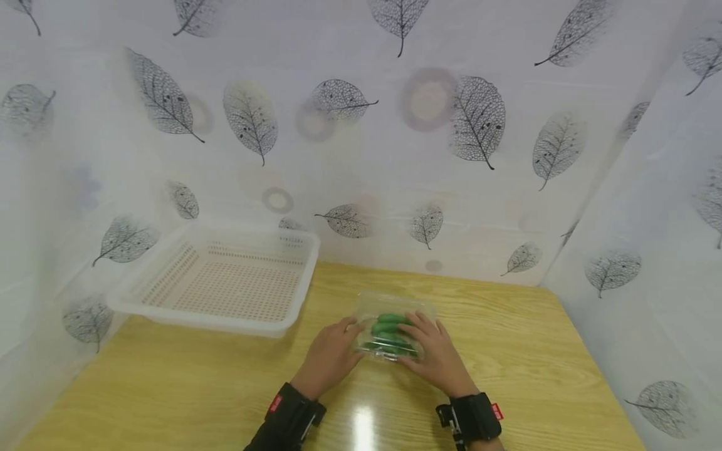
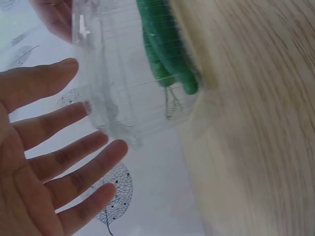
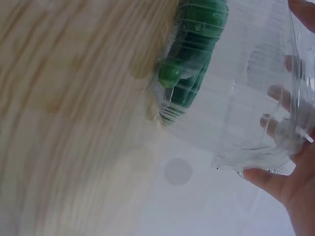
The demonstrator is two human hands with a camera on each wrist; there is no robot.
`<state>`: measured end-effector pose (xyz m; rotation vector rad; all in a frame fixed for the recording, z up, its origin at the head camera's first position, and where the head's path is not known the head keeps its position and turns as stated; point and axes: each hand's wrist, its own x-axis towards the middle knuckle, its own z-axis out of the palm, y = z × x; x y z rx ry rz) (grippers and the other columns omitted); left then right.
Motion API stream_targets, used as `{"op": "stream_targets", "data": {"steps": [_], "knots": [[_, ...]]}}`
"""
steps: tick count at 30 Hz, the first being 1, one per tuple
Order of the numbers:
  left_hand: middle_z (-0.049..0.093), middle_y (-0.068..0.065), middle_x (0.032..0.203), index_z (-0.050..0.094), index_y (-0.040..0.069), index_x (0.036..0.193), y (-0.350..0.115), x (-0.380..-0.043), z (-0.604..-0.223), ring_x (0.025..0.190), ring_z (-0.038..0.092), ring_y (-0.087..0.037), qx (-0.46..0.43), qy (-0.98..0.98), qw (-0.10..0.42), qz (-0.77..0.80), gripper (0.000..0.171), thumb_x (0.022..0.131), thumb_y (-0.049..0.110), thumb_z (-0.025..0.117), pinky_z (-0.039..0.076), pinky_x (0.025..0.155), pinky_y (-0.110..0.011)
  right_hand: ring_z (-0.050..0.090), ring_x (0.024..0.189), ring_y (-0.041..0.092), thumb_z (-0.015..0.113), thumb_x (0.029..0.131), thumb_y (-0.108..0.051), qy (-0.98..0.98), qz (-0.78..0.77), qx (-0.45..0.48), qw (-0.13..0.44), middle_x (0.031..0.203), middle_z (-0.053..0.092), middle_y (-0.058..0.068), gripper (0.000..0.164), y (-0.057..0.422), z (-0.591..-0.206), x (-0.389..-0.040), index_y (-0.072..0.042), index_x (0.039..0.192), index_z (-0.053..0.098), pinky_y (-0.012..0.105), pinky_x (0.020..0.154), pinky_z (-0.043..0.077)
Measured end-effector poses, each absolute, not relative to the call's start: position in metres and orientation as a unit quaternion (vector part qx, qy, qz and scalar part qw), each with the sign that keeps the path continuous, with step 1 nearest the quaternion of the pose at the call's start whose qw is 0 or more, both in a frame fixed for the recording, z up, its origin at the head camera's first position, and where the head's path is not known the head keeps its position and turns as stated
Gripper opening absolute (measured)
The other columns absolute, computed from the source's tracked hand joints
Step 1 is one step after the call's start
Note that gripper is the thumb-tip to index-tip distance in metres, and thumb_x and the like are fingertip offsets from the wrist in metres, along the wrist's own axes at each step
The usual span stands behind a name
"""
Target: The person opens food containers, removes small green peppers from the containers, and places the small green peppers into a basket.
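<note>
A clear plastic clamshell box (image 1: 389,349) stands on the wood-look table, holding several green cucumber-like vegetables (image 1: 390,327). The same vegetables (image 2: 170,46) show through the box's side (image 2: 120,59) in the left wrist view. My left hand (image 1: 333,352) is at the box's left side, its fingers spread, fairly straight and close to the rim. Over the right part of the lid lies my right hand (image 1: 433,351), with extended fingers on the plastic and the thumb near the front corner. Through the clear lid (image 3: 251,73), the right fingers (image 3: 279,93) show in the right wrist view.
A white perforated plastic basket (image 1: 293,316) stands at the back left of the table (image 1: 507,351). Pale sheeting with a leaf print (image 1: 361,169) rises behind the table and along both sides.
</note>
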<state>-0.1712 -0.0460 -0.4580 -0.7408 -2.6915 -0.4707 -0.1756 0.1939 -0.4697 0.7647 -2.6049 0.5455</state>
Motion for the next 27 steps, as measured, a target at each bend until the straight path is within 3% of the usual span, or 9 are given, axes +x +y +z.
{"op": "stream_targets", "data": {"steps": [5, 14, 20, 27], "knots": [[0.065, -0.007, 0.11, 0.062, 0.012, 0.115, -0.051, -0.164, -0.452, 0.095, 0.064, -0.022, -0.253, -0.939, 0.156, -0.174, 0.047, 0.074, 0.032, 0.078, 0.054, 0.081, -0.035, 0.044, 0.13, 0.037, 0.083, 0.068, -0.032, -0.926, 0.189, 0.281, 0.169, 0.136, 0.053, 0.013, 0.062, 0.192, -0.467, -0.174, -0.013, 0.123, 0.061, 0.065, 0.103, 0.031], [0.058, -0.013, 0.125, 0.033, 0.012, 0.144, -0.056, -0.172, -0.453, 0.106, 0.061, -0.028, -0.233, -0.939, 0.096, -0.234, 0.09, 0.071, 0.038, 0.079, 0.053, 0.087, -0.042, 0.043, 0.132, 0.037, 0.08, 0.071, -0.037, -0.913, 0.173, 0.323, 0.179, 0.137, 0.053, 0.01, 0.063, 0.156, -0.462, -0.18, -0.014, 0.125, 0.059, 0.066, 0.102, 0.033], [0.051, -0.015, 0.134, 0.022, 0.015, 0.149, -0.054, -0.172, -0.458, 0.112, 0.058, -0.032, -0.219, -0.941, 0.073, -0.247, 0.098, 0.073, 0.041, 0.077, 0.051, 0.089, -0.045, 0.044, 0.132, 0.033, 0.078, 0.074, -0.037, -0.913, 0.161, 0.331, 0.176, 0.138, 0.052, 0.009, 0.061, 0.132, -0.464, -0.183, -0.016, 0.127, 0.057, 0.062, 0.104, 0.035], [0.049, -0.017, 0.137, 0.02, 0.012, 0.149, -0.055, -0.175, -0.461, 0.118, 0.055, -0.033, -0.226, -0.942, 0.066, -0.24, 0.098, 0.074, 0.038, 0.077, 0.051, 0.092, -0.044, 0.049, 0.127, 0.033, 0.081, 0.072, -0.031, -0.912, 0.172, 0.329, 0.173, 0.135, 0.055, 0.01, 0.057, 0.127, -0.467, -0.184, -0.015, 0.122, 0.06, 0.061, 0.104, 0.035]]}}
